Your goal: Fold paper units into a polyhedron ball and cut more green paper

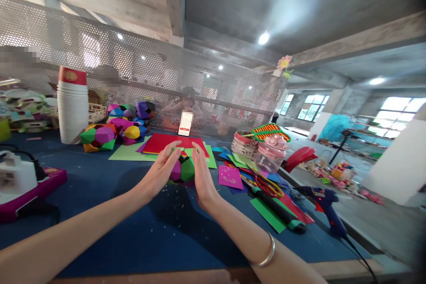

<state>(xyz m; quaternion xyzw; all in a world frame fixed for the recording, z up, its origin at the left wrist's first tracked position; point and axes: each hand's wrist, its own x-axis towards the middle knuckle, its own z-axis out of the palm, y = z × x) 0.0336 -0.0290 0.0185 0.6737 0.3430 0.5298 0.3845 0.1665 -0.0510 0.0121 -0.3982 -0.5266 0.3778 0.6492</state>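
Observation:
Between my left hand [165,163] and my right hand [203,175] is a folded paper ball [187,170] with green, purple and dark faces. My palms press on it from both sides, with fingers nearly straight and pointing forward; part of the ball is hidden behind them. Just beyond lie a red paper sheet [160,143] and light green sheets [128,152]. Similar finished-looking paper balls [99,136] sit to the left of the stack. A bracelet circles my right wrist.
Tall stacked paper cups [73,106] and a purple power strip [49,183] stand left. To the right are a small basket [244,146], a pink clear bottle [270,155], scissors [268,185], a green-black cutter [279,210] and a blue glue gun [328,208]. A phone [185,123] leans against the perforated screen.

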